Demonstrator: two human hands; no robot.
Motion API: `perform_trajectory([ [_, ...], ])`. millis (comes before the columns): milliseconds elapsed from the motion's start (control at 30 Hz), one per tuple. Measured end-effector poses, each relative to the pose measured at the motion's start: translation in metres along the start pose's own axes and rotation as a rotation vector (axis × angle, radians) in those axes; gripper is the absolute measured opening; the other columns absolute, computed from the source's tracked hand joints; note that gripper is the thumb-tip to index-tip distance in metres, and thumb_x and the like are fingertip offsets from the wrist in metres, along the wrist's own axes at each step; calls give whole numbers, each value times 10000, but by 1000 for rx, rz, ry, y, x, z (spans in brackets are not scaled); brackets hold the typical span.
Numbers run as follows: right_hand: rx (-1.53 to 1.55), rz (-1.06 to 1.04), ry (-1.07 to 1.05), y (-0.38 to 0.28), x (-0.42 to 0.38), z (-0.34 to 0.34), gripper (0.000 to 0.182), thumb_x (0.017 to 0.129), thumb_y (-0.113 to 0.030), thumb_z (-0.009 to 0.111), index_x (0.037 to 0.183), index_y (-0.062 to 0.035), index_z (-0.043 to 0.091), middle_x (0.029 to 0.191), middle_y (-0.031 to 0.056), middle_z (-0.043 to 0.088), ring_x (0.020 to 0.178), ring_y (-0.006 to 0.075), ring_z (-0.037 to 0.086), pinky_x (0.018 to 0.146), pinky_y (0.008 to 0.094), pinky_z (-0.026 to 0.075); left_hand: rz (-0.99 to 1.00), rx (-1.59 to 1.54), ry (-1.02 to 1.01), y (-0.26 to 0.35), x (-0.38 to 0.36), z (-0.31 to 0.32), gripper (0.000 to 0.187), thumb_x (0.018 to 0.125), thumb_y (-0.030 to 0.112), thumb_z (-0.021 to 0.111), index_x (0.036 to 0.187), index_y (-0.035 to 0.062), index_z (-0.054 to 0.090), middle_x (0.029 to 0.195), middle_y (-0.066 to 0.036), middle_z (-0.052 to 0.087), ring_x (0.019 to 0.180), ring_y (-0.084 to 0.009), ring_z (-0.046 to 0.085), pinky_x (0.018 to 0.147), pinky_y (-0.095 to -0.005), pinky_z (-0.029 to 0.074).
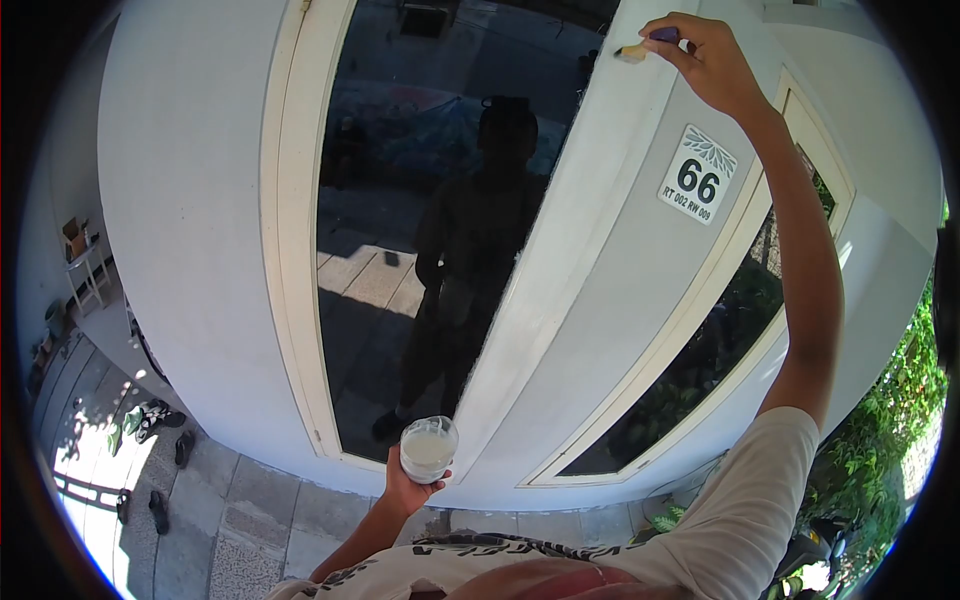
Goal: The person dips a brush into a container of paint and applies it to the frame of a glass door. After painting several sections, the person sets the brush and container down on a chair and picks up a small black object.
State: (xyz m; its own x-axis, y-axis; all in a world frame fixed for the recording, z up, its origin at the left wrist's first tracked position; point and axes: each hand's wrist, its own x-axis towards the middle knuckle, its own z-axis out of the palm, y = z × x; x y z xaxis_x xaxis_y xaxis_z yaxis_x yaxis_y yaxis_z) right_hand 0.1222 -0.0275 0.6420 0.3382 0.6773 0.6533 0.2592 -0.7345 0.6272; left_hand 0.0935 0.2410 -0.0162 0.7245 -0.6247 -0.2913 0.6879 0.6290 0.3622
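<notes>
My right hand (705,58) is raised high at the upper right, closed around a paintbrush (633,52) with a dark purple handle end. The bristles lie right at the white window frame (560,270), near its upper part. Low in the middle, my left hand (410,488) grips a clear plastic cup (430,448) from below and the side. White paint-like liquid fills part of the cup. Between the frame's sides, a dark glass pane (440,200) shows a person's reflection.
A house-number plate (697,175) reading 66 hangs on the grey wall below my right hand. A second window (690,380) stands further right, with green plants (880,430) beyond. Several shoes (158,512) lie on the paved floor at left, and a small stool (88,270) stands behind.
</notes>
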Motion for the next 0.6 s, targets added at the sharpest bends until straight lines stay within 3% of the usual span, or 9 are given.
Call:
perform_trajectory([
  [100, -37, 53, 69, 23, 11, 1, 194, 921, -267, 679, 1065, -149, 732, 876, 39, 703, 621, 115, 484, 600, 245, 423, -16, 19, -53, 2, 3, -5, 640, 886, 621, 319, 1248, 173, 598, 1099, -137, 670, 887, -326, 639, 648, -379, 457],
  [133, 149, 99, 76, 0, 31, -25, 149, 858, -119, 710, 898, 25, 705, 808, 113, 712, 711, 176, 645, 652, 320, 496, -19, 19, -53, 1, 5, -5, 640, 886, 621, 319, 1248, 173, 598, 1099, -137, 670, 887, -326, 639, 648, -379, 457],
  [233, 127, 62, 172, 42, 56, -24, 133, 860, -111, 701, 869, 22, 698, 759, 91, 700, 669, 148, 610, 644, 308, 485, -15, 17, -44, 2, 7, -3, 644, 889, 623, 309, 1252, 176, 596, 1101, -141, 670, 887, -329, 642, 643, -381, 456],
  [300, 99, 113, 293, 44, 63, -22, 129, 854, -104, 703, 871, 23, 695, 756, 100, 695, 662, 140, 604, 637, 303, 481, 0, 5, -15, 2, 4, 3, 731, 909, 662, 246, 1274, 120, 572, 1038, -180, 667, 831, -310, 646, 636, -357, 465],
  [433, -121, -79, 529, 27, 50, -14, 142, 852, -113, 723, 896, 18, 694, 793, 123, 708, 687, 203, 656, 631, 323, 494, 3, -4, -10, 3, 1, 3, 723, 910, 663, 246, 1268, 129, 577, 1036, -179, 671, 829, -314, 649, 635, -359, 464],
  [567, -140, -130, 351, 8, 28, -3, 148, 851, -116, 730, 902, 19, 695, 821, 135, 714, 695, 235, 673, 628, 323, 501, 1, -1, 10, 6, -2, 2, 716, 912, 657, 236, 1258, 135, 582, 1048, -179, 672, 826, -317, 650, 627, -363, 462],
  [600, -23, -74, 290, 2, 25, -5, 143, 858, -111, 721, 903, 23, 695, 821, 130, 715, 682, 220, 666, 624, 319, 501, 7, 3, 18, 7, -2, 3, 713, 913, 653, 233, 1256, 135, 583, 1049, -179, 672, 826, -317, 650, 624, -364, 460],
])
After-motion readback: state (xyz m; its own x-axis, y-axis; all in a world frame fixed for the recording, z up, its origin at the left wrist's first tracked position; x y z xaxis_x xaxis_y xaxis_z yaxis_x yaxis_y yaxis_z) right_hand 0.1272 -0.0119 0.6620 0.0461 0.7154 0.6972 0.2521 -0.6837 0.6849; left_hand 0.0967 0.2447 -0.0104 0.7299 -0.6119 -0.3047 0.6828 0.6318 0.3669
